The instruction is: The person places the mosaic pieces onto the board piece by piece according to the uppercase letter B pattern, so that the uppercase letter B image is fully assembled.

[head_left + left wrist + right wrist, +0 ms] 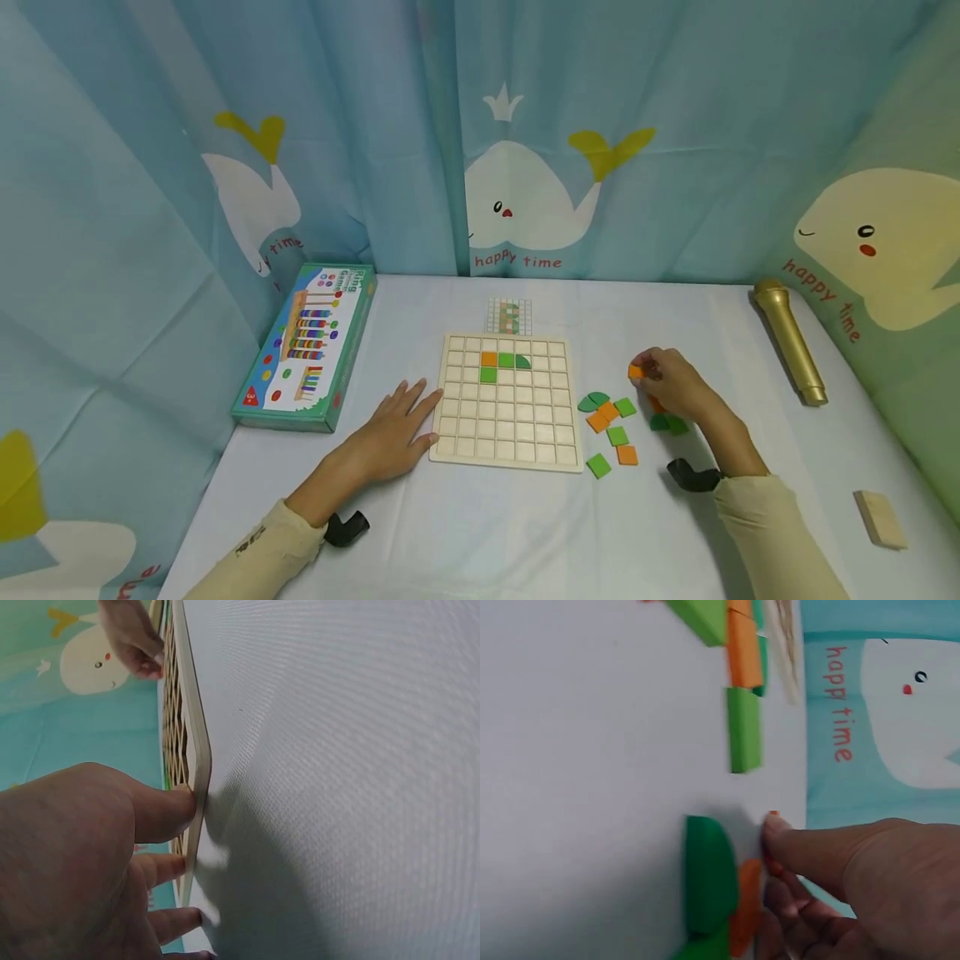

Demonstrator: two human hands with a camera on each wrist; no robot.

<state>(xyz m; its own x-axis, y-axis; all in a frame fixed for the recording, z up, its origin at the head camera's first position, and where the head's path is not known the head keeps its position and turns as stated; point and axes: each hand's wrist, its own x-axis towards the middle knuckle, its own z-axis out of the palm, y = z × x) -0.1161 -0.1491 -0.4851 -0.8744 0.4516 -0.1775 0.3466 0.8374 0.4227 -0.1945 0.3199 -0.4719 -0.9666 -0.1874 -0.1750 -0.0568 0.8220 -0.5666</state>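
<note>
A person's right grip pinches an orange tile to the right of the grid board.
Head view: the left grip lies with fingers spread at the board's left edge; four pieces sit in the board's upper cells, orange, green and dark green; loose tiles lie on the bench just right of the board, a pattern card just beyond it, a game box to its left, a gold microphone well to its right; left wrist view: the left thumb touches the board's edge; right wrist view: the orange tile barely shows between thumb and fingers, near a dark green piece also right of the board.
</note>
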